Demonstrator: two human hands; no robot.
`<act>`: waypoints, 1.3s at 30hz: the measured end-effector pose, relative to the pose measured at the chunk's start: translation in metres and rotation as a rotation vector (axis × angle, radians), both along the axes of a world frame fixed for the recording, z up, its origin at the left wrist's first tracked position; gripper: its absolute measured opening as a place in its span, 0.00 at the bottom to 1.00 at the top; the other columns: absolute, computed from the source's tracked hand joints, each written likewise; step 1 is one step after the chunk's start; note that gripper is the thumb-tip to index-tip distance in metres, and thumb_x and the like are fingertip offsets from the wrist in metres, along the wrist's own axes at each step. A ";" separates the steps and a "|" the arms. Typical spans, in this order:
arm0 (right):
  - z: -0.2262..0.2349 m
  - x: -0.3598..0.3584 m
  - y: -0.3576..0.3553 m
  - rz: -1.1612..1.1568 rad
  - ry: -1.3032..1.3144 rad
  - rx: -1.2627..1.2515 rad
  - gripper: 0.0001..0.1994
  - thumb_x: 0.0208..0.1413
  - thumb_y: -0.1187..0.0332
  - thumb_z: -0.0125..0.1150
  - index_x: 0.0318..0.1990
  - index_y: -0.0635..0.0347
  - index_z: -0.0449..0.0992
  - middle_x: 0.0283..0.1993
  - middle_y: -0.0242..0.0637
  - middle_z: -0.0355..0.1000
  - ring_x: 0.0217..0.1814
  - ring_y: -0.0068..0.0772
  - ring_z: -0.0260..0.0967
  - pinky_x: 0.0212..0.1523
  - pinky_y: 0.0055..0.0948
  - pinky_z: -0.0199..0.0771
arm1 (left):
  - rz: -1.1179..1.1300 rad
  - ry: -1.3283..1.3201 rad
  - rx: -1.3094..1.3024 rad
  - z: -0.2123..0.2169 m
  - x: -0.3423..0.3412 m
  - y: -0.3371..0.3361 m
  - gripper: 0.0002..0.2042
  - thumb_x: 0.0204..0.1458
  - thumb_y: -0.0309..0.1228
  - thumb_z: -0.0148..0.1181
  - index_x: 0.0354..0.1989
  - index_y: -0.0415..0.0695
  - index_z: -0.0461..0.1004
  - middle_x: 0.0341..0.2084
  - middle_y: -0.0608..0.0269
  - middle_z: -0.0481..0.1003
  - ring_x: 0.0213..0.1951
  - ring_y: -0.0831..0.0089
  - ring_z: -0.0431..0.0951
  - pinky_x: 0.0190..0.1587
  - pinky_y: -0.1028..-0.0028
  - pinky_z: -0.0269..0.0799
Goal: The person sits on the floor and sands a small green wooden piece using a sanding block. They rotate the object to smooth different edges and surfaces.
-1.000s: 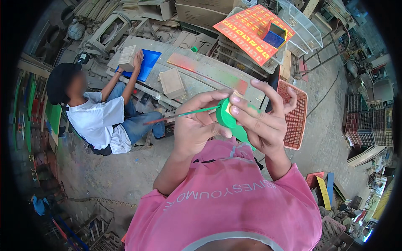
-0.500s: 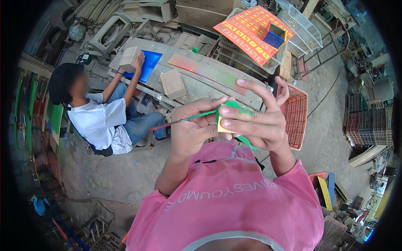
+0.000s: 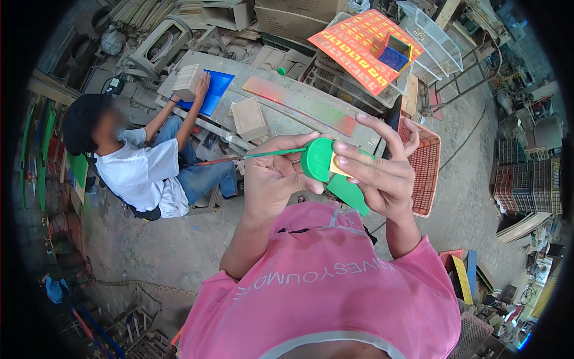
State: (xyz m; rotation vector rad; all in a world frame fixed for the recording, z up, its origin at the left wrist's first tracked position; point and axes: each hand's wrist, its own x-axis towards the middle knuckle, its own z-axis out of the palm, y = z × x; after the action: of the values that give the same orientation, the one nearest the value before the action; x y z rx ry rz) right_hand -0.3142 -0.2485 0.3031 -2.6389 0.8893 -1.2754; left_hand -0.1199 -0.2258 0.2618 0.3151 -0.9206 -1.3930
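My left hand [image 3: 269, 179] is closed on a bright green rounded piece [image 3: 318, 159], its thumb and fingers at the edge. A thin stick [image 3: 239, 158], green near the hand and reddish farther out, runs leftward past these fingers; whether it joins the green piece I cannot tell. My right hand [image 3: 382, 176] pinches a small pale yellow block [image 3: 338, 165] against the green piece's right side. Green smudges mark its fingers, and two of them are raised. Below the hands a flat green panel [image 3: 350, 194] shows, partly covered by the right hand.
Across from me stands a worktable [image 3: 224, 66] bearing a wooden block [image 3: 249, 118] and a paint-stained board [image 3: 299, 105]. At left a seated co-worker [image 3: 146, 155] handles stacked wooden pieces [image 3: 187, 82] over a blue sheet [image 3: 216, 93]. A red crate [image 3: 426, 167] stands right of my hand.
The green piece has turned so its broad rounded side shows, and the yellow block has shifted right along with my right hand. More of the green panel is visible.
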 end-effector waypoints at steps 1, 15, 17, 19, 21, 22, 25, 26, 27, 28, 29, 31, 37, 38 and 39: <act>0.002 0.001 0.000 -0.009 0.000 -0.001 0.14 0.48 0.60 0.63 0.44 0.38 0.82 0.46 0.17 0.78 0.58 0.40 0.68 0.63 0.51 0.32 | -0.007 -0.012 -0.018 -0.001 0.000 0.000 0.29 0.36 0.12 0.69 0.52 0.30 0.68 0.48 0.46 0.72 0.51 0.63 0.74 0.51 0.67 0.77; 0.011 0.006 -0.012 0.211 -0.111 0.170 0.11 0.52 0.65 0.60 0.43 0.40 0.82 0.46 0.20 0.78 0.58 0.38 0.68 0.62 0.51 0.34 | 0.023 -0.102 0.022 0.005 -0.007 -0.003 0.26 0.35 0.22 0.74 0.46 0.33 0.72 0.40 0.52 0.77 0.39 0.71 0.79 0.41 0.75 0.78; 0.015 0.004 -0.009 0.186 -0.063 0.121 0.11 0.52 0.65 0.60 0.43 0.39 0.82 0.46 0.20 0.78 0.58 0.37 0.68 0.62 0.52 0.33 | 0.029 -0.091 0.083 0.011 -0.010 -0.002 0.25 0.35 0.22 0.74 0.45 0.33 0.72 0.39 0.52 0.77 0.39 0.72 0.79 0.39 0.76 0.78; 0.018 0.006 -0.005 0.147 -0.031 0.082 0.11 0.52 0.64 0.60 0.43 0.39 0.82 0.46 0.19 0.78 0.57 0.37 0.69 0.62 0.53 0.32 | 0.023 -0.103 0.102 0.010 -0.009 -0.001 0.23 0.37 0.19 0.72 0.44 0.32 0.71 0.40 0.51 0.77 0.40 0.69 0.79 0.40 0.74 0.79; 0.020 0.006 -0.001 0.095 0.018 0.028 0.11 0.51 0.64 0.60 0.43 0.39 0.82 0.46 0.17 0.78 0.57 0.36 0.69 0.62 0.53 0.31 | 0.004 -0.140 0.079 0.004 -0.004 -0.001 0.20 0.40 0.14 0.68 0.43 0.30 0.70 0.42 0.47 0.75 0.44 0.64 0.78 0.44 0.70 0.80; 0.021 0.005 0.000 0.064 0.050 -0.009 0.11 0.51 0.63 0.60 0.42 0.39 0.82 0.46 0.17 0.78 0.57 0.36 0.69 0.63 0.54 0.30 | -0.006 -0.115 0.097 0.004 -0.004 -0.001 0.19 0.40 0.14 0.68 0.42 0.30 0.70 0.41 0.48 0.75 0.43 0.65 0.78 0.44 0.70 0.80; 0.025 0.004 0.006 -0.018 0.112 -0.085 0.11 0.50 0.63 0.59 0.42 0.37 0.82 0.46 0.15 0.78 0.56 0.36 0.70 0.64 0.54 0.28 | 0.012 -0.072 0.147 0.005 -0.004 0.000 0.18 0.40 0.14 0.68 0.40 0.31 0.69 0.39 0.51 0.76 0.41 0.68 0.79 0.43 0.72 0.80; 0.026 0.003 0.008 -0.044 0.127 -0.105 0.11 0.50 0.63 0.59 0.41 0.37 0.82 0.46 0.15 0.78 0.56 0.36 0.70 0.64 0.54 0.27 | 0.052 -0.079 0.164 0.006 -0.006 0.001 0.18 0.40 0.14 0.68 0.40 0.32 0.69 0.38 0.51 0.76 0.40 0.69 0.79 0.42 0.73 0.79; 0.025 0.003 0.009 -0.056 0.128 -0.111 0.11 0.50 0.63 0.59 0.41 0.37 0.82 0.46 0.15 0.77 0.56 0.36 0.70 0.64 0.54 0.26 | 0.092 -0.085 0.181 0.007 -0.007 0.001 0.18 0.40 0.14 0.68 0.40 0.32 0.69 0.37 0.52 0.76 0.39 0.70 0.79 0.42 0.74 0.79; 0.024 0.002 0.009 -0.065 0.128 -0.117 0.11 0.50 0.63 0.59 0.41 0.37 0.82 0.46 0.15 0.77 0.56 0.36 0.70 0.65 0.54 0.25 | 0.098 -0.069 0.189 0.006 -0.008 0.001 0.18 0.40 0.14 0.68 0.39 0.33 0.69 0.37 0.53 0.76 0.39 0.71 0.79 0.42 0.74 0.78; 0.022 0.001 0.009 -0.074 0.127 -0.124 0.11 0.50 0.63 0.59 0.41 0.37 0.82 0.46 0.15 0.77 0.56 0.36 0.70 0.65 0.54 0.24 | 0.105 -0.053 0.197 0.005 -0.009 0.001 0.17 0.40 0.14 0.68 0.39 0.33 0.69 0.37 0.54 0.76 0.38 0.72 0.79 0.42 0.75 0.78; 0.021 -0.002 0.009 -0.103 0.126 -0.136 0.11 0.50 0.63 0.58 0.40 0.37 0.82 0.46 0.15 0.77 0.56 0.36 0.70 0.65 0.53 0.23 | 0.102 -0.028 0.219 0.006 -0.011 0.002 0.17 0.39 0.15 0.69 0.38 0.34 0.69 0.36 0.54 0.77 0.38 0.73 0.79 0.41 0.76 0.77; 0.021 -0.005 0.010 -0.105 0.064 -0.177 0.11 0.50 0.64 0.57 0.40 0.38 0.82 0.46 0.14 0.78 0.55 0.37 0.70 0.65 0.53 0.24 | 0.069 -0.030 0.232 0.013 -0.013 0.005 0.17 0.40 0.16 0.69 0.38 0.36 0.69 0.37 0.56 0.76 0.39 0.73 0.79 0.42 0.77 0.77; 0.022 -0.003 0.010 -0.095 0.060 -0.181 0.11 0.50 0.64 0.57 0.40 0.38 0.82 0.46 0.14 0.78 0.55 0.37 0.70 0.65 0.53 0.25 | 0.055 -0.031 0.222 0.014 -0.014 0.005 0.17 0.41 0.17 0.69 0.38 0.36 0.69 0.37 0.56 0.76 0.39 0.73 0.78 0.42 0.76 0.77; 0.021 -0.001 0.009 -0.090 0.055 -0.178 0.11 0.51 0.64 0.56 0.40 0.38 0.82 0.46 0.14 0.78 0.55 0.36 0.70 0.65 0.52 0.25 | 0.041 -0.032 0.212 0.015 -0.014 0.006 0.17 0.41 0.17 0.69 0.38 0.36 0.68 0.37 0.56 0.76 0.39 0.73 0.78 0.42 0.76 0.77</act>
State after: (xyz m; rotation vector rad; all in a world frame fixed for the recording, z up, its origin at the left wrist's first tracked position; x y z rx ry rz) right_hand -0.3154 -0.2397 0.3242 -2.8115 0.9544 -1.3684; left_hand -0.1342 -0.2200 0.2770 0.5144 -0.7891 -1.4538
